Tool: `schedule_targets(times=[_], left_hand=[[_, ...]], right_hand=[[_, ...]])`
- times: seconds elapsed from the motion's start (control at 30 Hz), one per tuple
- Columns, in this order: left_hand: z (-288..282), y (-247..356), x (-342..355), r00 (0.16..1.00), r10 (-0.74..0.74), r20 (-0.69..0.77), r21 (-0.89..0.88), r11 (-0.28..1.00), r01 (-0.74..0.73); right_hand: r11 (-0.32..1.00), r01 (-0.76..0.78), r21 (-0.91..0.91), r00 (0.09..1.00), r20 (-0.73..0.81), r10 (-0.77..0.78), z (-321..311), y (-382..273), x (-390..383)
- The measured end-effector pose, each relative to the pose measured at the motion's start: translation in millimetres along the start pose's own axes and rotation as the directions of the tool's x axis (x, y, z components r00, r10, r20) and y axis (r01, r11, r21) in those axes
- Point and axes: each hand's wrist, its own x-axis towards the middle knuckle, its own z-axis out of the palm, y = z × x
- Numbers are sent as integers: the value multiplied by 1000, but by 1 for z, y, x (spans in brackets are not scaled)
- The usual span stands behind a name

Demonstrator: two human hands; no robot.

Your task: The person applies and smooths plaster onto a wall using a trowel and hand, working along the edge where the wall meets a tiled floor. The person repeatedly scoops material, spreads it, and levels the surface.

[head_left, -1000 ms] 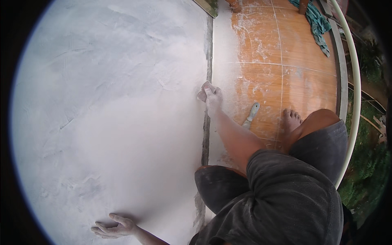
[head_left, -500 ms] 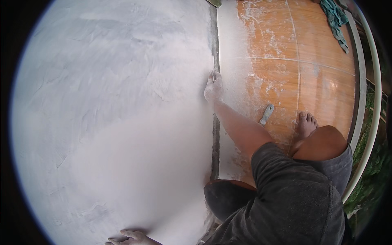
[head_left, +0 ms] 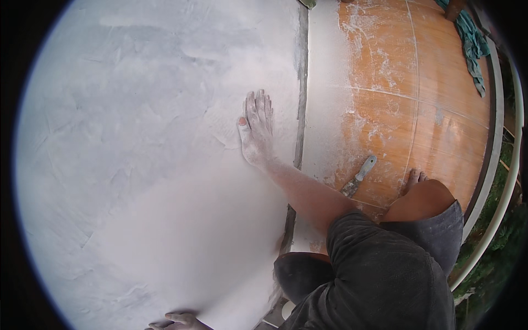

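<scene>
My right hand (head_left: 256,127), coated in white powder, lies palm down on the dusty white plastered surface (head_left: 137,110), fingers stretched and slightly apart; whether anything is under the palm I cannot see. It is left of a narrow grey seam (head_left: 302,71) that divides this surface from tiled orange flooring (head_left: 379,49). At the bottom edge my left hand (head_left: 179,322) rests on the white surface, fingers apart and partly cut off. A putty knife with a grey handle (head_left: 364,169) lies on the tiles beside my right forearm.
My bare foot (head_left: 415,179) and bent knee are on the right. A teal cloth (head_left: 472,47) lies near the top right, by a brown object (head_left: 454,11). A pale curved pipe (head_left: 514,165) runs along the floor's outer edge, with greenery beyond.
My right hand has shifted left, off the seam, and spread flat; the small brownish pad it gripped is out of sight. My left hand has slid slightly toward the bottom edge.
</scene>
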Motion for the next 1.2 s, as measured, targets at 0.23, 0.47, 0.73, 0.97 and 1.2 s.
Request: schedule_targets(times=[0.23,0.47,0.73,0.97,1.2], left_hand=[[0,45,25,992,101,75,128,986,-110],[58,215,71,671,543,506,-471,825,-312],[83,269,97,617,688,382,-340,725,-599],[81,264,92,607,711,355,-325,702,-633],[78,266,95,595,714,368,-364,700,-615]], right_hand=[[936,-307,171,951,7,310,-1,39,11],[987,-158,27,987,38,157,-1,60,21],[993,-57,-103,991,118,69,-21,-4,19],[971,-228,63,973,39,226,-19,28,54],[991,-121,-56,987,95,126,8,42,42]])
